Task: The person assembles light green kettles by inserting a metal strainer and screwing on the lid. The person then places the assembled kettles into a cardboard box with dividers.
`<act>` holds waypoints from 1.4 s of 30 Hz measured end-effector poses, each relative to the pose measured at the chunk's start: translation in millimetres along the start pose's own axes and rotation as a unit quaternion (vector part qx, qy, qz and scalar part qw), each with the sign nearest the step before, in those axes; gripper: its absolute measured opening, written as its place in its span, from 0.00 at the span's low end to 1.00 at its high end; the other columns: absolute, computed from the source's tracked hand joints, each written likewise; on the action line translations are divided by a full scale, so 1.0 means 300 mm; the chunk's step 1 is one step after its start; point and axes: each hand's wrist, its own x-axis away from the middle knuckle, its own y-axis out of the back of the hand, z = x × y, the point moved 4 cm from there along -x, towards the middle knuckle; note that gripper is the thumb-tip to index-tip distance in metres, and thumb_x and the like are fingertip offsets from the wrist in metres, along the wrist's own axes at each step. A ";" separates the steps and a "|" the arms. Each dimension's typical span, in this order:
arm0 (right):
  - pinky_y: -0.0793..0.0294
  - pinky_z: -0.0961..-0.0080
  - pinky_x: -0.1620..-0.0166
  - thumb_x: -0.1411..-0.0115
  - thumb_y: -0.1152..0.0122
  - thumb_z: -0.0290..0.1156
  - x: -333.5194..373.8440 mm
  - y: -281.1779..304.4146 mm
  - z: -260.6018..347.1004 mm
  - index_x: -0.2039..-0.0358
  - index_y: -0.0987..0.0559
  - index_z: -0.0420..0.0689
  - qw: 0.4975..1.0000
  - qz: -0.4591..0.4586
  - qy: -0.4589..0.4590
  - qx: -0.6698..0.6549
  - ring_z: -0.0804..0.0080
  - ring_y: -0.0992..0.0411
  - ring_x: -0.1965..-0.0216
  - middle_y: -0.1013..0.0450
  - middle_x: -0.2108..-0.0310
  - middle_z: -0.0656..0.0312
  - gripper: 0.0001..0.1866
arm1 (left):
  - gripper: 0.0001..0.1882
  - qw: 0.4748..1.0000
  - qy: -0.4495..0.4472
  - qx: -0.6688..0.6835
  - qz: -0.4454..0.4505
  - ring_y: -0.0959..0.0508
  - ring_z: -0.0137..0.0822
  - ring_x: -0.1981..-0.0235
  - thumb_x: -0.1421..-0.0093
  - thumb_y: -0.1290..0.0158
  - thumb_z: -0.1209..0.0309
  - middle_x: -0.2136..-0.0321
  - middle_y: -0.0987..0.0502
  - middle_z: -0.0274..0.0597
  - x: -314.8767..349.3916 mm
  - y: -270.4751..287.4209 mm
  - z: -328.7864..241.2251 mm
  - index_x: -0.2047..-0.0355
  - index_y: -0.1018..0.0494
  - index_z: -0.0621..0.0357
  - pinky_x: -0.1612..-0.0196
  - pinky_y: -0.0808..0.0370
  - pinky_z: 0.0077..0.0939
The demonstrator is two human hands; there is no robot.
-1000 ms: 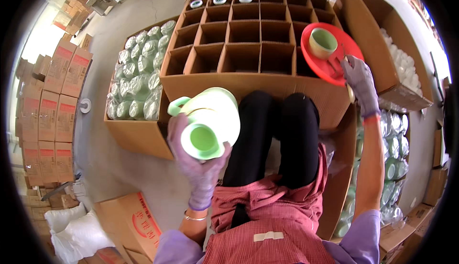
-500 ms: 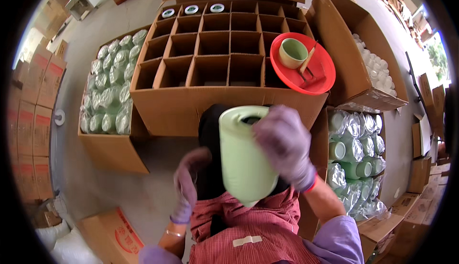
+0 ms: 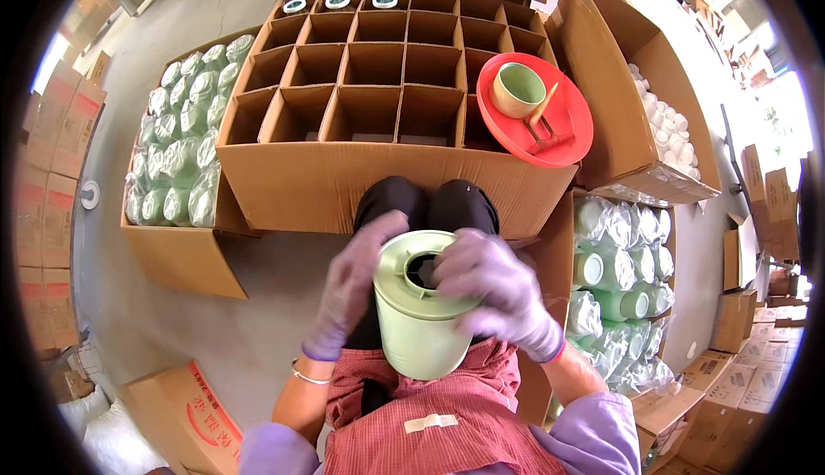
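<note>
Over my lap a pale green flask body (image 3: 423,346) stands nearly upright. Its round top has a raised collar around a dark opening (image 3: 421,270). My right hand (image 3: 494,290), in a purple-grey glove, grips the flask's right side, with fingers over the top near the opening; it is slightly blurred. My left hand (image 3: 354,281), gloved alike, lies against the flask's left side with its fingers curved along the rim. The underside of the flask is hidden. Ahead of my knees stands a divided cardboard box (image 3: 378,178), with several white-and-green round tops (image 3: 338,1) in its far row.
A red basin (image 3: 574,112) on the box's right corner holds a pale green cup (image 3: 518,90) and a wooden-handled tool (image 3: 546,135). Wrapped green containers fill cartons at left (image 3: 180,153) and right (image 3: 623,277). A carton of white pieces (image 3: 666,131) stands far right.
The flask has come down toward my lap and tipped so its opening shows more fully. My left hand has moved up and right to its side. The view has shifted slightly.
</note>
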 end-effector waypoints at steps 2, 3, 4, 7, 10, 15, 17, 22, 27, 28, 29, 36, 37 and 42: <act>0.30 0.58 0.45 0.47 0.29 0.36 0.032 0.050 -0.013 0.63 0.17 0.47 0.987 0.060 0.028 0.147 0.58 0.29 0.53 0.26 0.62 0.57 0.12 | 0.24 0.997 -0.071 0.013 0.029 0.27 0.44 0.42 0.29 0.61 0.62 0.45 0.25 0.55 0.045 0.018 -0.045 0.47 0.27 0.69 0.36 0.35 0.38; 0.29 0.60 0.46 0.47 0.29 0.34 0.119 0.136 -0.088 0.63 0.17 0.46 0.976 -0.037 -0.100 0.188 0.58 0.29 0.53 0.27 0.61 0.56 0.12 | 0.24 0.975 -0.084 0.193 0.065 0.27 0.45 0.43 0.29 0.60 0.61 0.46 0.25 0.55 0.085 0.096 0.032 0.47 0.26 0.69 0.36 0.35 0.38; 0.27 0.62 0.47 0.48 0.29 0.32 0.207 0.191 -0.153 0.63 0.17 0.46 0.939 -0.130 -0.224 0.226 0.58 0.28 0.53 0.27 0.60 0.56 0.12 | 0.25 0.969 -0.086 0.227 0.054 0.26 0.44 0.45 0.30 0.59 0.58 0.48 0.24 0.54 0.068 0.103 0.045 0.48 0.26 0.69 0.38 0.34 0.37; 0.29 0.63 0.45 0.49 0.27 0.38 0.062 0.095 -0.051 0.59 0.17 0.43 0.987 -0.035 -0.098 0.120 0.59 0.28 0.51 0.27 0.55 0.55 0.19 | 0.27 0.987 -0.067 0.148 -0.010 0.23 0.43 0.51 0.30 0.58 0.52 0.54 0.21 0.52 0.001 0.047 0.021 0.50 0.25 0.67 0.40 0.32 0.37; 0.31 0.59 0.41 0.49 0.25 0.41 0.108 0.107 -0.109 0.54 0.20 0.41 0.989 -0.021 -0.122 0.076 0.59 0.29 0.45 0.27 0.49 0.53 0.25 | 0.30 0.996 0.003 0.085 -0.006 0.23 0.44 0.50 0.32 0.53 0.47 0.53 0.21 0.49 0.031 0.050 -0.062 0.48 0.26 0.65 0.40 0.31 0.40; 0.32 0.62 0.40 0.46 0.27 0.38 0.120 0.050 -0.103 0.50 0.24 0.38 0.979 -0.071 -0.188 -0.039 0.56 0.30 0.44 0.29 0.48 0.49 0.27 | 0.33 0.987 -0.105 -0.043 0.112 0.31 0.45 0.39 0.43 0.36 0.56 0.41 0.29 0.45 0.000 0.047 -0.124 0.40 0.28 0.57 0.35 0.35 0.40; 0.33 0.59 0.42 0.48 0.30 0.55 0.026 0.022 -0.083 0.47 0.24 0.38 0.980 0.002 -0.093 0.176 0.47 0.33 0.43 0.28 0.52 0.47 0.38 | 0.37 0.952 -0.151 -0.195 0.179 0.37 0.44 0.34 0.51 0.29 0.59 0.35 0.35 0.42 -0.058 0.017 -0.121 0.40 0.26 0.49 0.33 0.38 0.40; 0.33 0.57 0.37 0.48 0.27 0.40 -0.191 0.049 -0.093 0.37 0.33 0.42 0.968 -0.094 -0.031 0.229 0.43 0.38 0.37 0.42 0.37 0.41 0.40 | 0.36 0.954 0.122 0.273 0.005 0.26 0.41 0.43 0.32 0.57 0.41 0.38 0.33 0.48 -0.169 0.075 -0.093 0.39 0.32 0.60 0.45 0.21 0.36; 0.28 0.53 0.41 0.55 0.32 0.22 -0.319 -0.027 -0.168 0.42 0.26 0.55 0.905 0.028 0.116 0.409 0.38 0.35 0.41 0.39 0.40 0.41 0.36 | 0.35 0.965 -0.015 0.254 -0.056 0.25 0.42 0.45 0.30 0.57 0.51 0.45 0.28 0.50 -0.183 0.066 -0.058 0.35 0.43 0.67 0.47 0.23 0.39; 0.27 0.54 0.42 0.57 0.32 0.21 -0.337 -0.025 -0.183 0.42 0.26 0.54 0.906 0.023 0.097 0.410 0.38 0.34 0.42 0.39 0.40 0.40 0.37 | 0.32 0.988 -0.100 0.076 -0.091 0.27 0.43 0.43 0.30 0.55 0.58 0.43 0.29 0.52 -0.163 0.080 -0.025 0.34 0.43 0.70 0.44 0.27 0.36; 0.26 0.56 0.44 0.56 0.31 0.20 -0.383 -0.018 -0.153 0.41 0.28 0.51 0.934 0.016 0.049 0.353 0.40 0.33 0.43 0.38 0.41 0.40 0.38 | 0.30 0.971 -0.169 -0.075 -0.149 0.28 0.44 0.42 0.30 0.53 0.65 0.41 0.30 0.53 -0.139 0.090 0.012 0.34 0.43 0.72 0.41 0.31 0.33; 0.30 0.70 0.41 0.41 0.32 0.28 -0.342 -0.004 -0.349 0.36 0.34 0.39 0.952 -0.025 -0.241 -0.189 0.67 0.30 0.43 0.28 0.43 0.54 0.34 | 0.23 0.916 -0.334 -0.213 -0.067 0.47 0.64 0.31 0.35 0.46 0.54 0.33 0.40 0.48 -0.219 0.071 -0.037 0.41 0.27 0.41 0.32 0.44 0.58; 0.30 0.71 0.40 0.41 0.32 0.28 -0.312 0.012 -0.373 0.36 0.33 0.40 0.907 -0.015 -0.288 -0.305 0.70 0.31 0.43 0.29 0.43 0.56 0.33 | 0.23 0.893 -0.356 -0.271 -0.038 0.44 0.60 0.33 0.38 0.44 0.55 0.34 0.38 0.40 -0.212 0.065 -0.038 0.42 0.27 0.36 0.33 0.42 0.60; 0.28 0.66 0.42 0.36 0.39 0.28 -0.317 0.351 -0.546 0.38 0.32 0.38 0.930 0.246 -0.274 0.003 0.66 0.30 0.42 0.30 0.41 0.57 0.27 | 0.26 0.871 -0.337 -0.357 0.012 0.35 0.48 0.38 0.43 0.40 0.62 0.39 0.31 0.31 -0.241 0.098 -0.112 0.43 0.27 0.31 0.37 0.36 0.57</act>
